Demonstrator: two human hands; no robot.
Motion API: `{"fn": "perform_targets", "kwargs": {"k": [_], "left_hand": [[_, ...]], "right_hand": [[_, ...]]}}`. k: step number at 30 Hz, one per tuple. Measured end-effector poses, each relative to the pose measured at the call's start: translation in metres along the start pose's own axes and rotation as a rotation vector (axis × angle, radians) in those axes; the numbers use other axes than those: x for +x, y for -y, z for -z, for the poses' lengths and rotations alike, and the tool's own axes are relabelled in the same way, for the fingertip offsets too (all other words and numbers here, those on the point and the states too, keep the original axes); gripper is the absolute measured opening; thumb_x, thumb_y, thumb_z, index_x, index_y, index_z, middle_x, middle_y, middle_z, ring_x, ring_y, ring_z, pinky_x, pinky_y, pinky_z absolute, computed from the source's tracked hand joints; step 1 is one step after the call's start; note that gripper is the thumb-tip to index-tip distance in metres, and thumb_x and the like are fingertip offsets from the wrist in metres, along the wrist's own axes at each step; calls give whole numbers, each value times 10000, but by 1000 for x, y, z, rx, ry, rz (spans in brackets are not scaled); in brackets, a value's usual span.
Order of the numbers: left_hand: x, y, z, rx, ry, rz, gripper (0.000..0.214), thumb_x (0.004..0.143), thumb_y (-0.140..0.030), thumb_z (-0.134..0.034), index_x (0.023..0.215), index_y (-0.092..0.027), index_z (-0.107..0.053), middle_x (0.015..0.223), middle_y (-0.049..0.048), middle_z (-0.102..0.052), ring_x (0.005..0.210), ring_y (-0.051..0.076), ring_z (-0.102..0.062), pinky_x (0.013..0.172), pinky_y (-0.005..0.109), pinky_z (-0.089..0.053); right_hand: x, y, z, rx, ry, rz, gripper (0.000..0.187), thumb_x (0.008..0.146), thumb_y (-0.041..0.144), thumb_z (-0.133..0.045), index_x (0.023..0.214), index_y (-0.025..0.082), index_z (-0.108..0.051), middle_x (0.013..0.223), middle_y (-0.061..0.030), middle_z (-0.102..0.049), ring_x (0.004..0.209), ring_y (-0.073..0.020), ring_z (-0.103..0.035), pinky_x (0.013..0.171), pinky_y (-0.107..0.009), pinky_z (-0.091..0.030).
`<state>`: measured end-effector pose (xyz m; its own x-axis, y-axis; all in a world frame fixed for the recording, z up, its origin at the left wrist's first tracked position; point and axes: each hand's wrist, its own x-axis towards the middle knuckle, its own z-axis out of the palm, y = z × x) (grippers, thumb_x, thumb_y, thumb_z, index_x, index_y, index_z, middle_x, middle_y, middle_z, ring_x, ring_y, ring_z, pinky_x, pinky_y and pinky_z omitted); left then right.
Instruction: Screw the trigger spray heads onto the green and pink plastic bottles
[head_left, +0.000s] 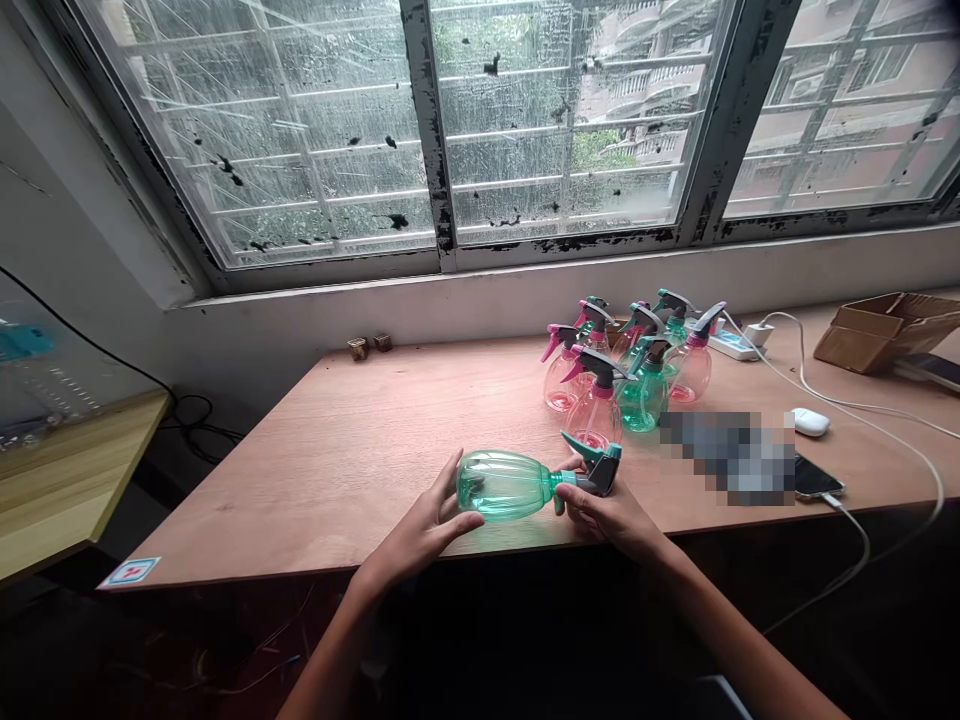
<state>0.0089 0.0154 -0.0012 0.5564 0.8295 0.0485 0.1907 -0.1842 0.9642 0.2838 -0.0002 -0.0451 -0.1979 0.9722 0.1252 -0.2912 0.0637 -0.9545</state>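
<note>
A clear green spray bottle [504, 487] lies sideways between my hands above the table's front edge, its base to the left. My left hand [429, 520] cups the base, with the thumb along the lower side and the fingers behind it. Around the neck, next to the black and teal spray head [600, 468], the fingers of my right hand [606, 510] are closed. Just behind stands a group of several pink and green spray bottles; a pink bottle [595, 415] and a green bottle [643, 400] are nearest.
On the wooden table [315, 480] a phone [817, 478] with a cable lies at the right, partly blurred out, near a white earbud case [811, 422]. Behind are a power strip [731, 342] and an open cardboard box [881, 335]. Two small brown objects [358, 349] sit by the wall.
</note>
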Motion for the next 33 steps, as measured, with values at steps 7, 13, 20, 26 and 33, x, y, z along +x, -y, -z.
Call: {"fn": "perform_targets", "kwargs": {"k": [7,13,20,26,33], "left_hand": [[2,7,2,69,-21,-60,992,838,-311,-763,1575,-385,-103,1680,13,-144,1509,322,-241,1235,489,-255],[1,5,5,58,-55,3,761,951,-419,-601,1580,-291,-192,1660,59,-221,1510,321,-239,1233,481,-272],[3,9,6,14,-46,-69,868,808,-308,-792,1523,-357,-302,1625,57,-323,1440,326,-398,1188,485,-377],[3,8,5,-46,-64,-77,580,948,-417,-619,1464,-303,-379,1558,96,-433,1430,351,-406,1165,517,-379],[0,-2,5,46,-63,-42,632,950,-424,-598,1524,-319,-355,1636,28,-299,1507,331,-247,1219,484,-315]], "right_hand": [[0,-4,1,5,-6,-21,365,831,424,-768,965,207,-506,622,23,-664,378,-62,-395,371,-197,-313],[1,-3,1,7,-10,-21,348,834,421,-767,945,209,-515,579,49,-625,373,-60,-382,369,-193,-315],[0,-5,3,10,-18,-10,320,849,422,-753,958,209,-540,573,43,-612,360,-62,-358,358,-200,-289],[0,0,-1,-1,-39,-13,338,830,448,-762,947,214,-547,598,34,-631,375,-68,-361,356,-196,-296],[0,1,1,-77,-36,-45,399,778,455,-807,980,207,-568,635,22,-658,437,-98,-502,413,-212,-409]]}}
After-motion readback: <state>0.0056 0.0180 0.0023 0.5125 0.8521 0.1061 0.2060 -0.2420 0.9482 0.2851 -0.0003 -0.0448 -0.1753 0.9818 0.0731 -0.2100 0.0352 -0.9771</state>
